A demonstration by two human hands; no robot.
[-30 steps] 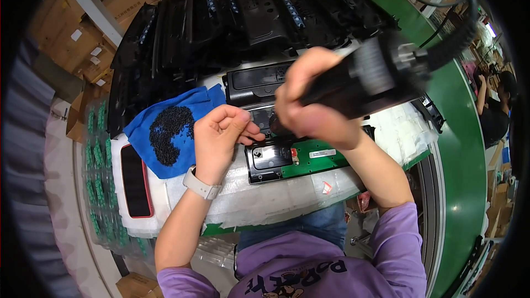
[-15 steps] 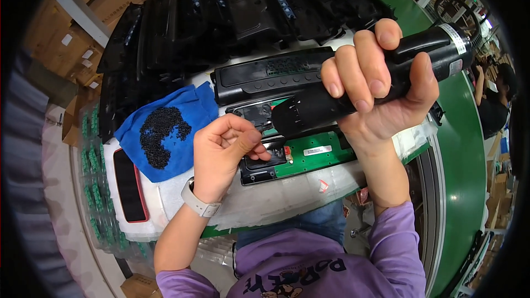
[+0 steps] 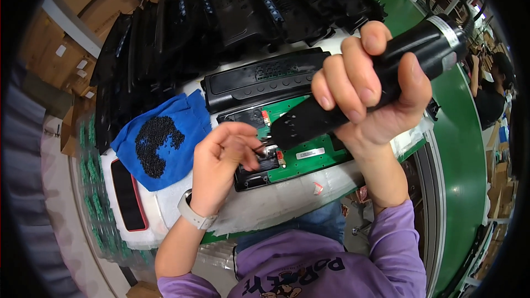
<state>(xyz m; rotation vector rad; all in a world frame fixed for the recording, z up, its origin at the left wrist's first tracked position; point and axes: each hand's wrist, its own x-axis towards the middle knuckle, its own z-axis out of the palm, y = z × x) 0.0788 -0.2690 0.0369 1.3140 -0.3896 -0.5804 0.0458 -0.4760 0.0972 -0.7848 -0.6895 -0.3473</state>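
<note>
My right hand [image 3: 375,85] is wrapped round a thick black electric screwdriver [image 3: 314,124], which slants down to the left. Its working end is just above a black housing [image 3: 251,179] fitted with a green circuit board [image 3: 301,172]. Close by that end is my left hand [image 3: 218,157], its thumb and fingers curled together in a pinch; whatever they hold is too small and blurred to name. To the left, a heap of small black screws [image 3: 148,152] lies on a blue cloth [image 3: 124,143].
Beyond the board rests a black panel with round buttons [image 3: 262,80]. Several black plastic housings [image 3: 237,11] are piled at the back. A red-edged phone [image 3: 128,196] lies at the left, near clear trays of green parts [image 3: 91,171]. A person [image 3: 488,94] is at far right.
The screwdriver's working end has dropped slightly and tilts more steeply. My left fingers have shifted a little down beside it, and more of the far part of the board shows.
</note>
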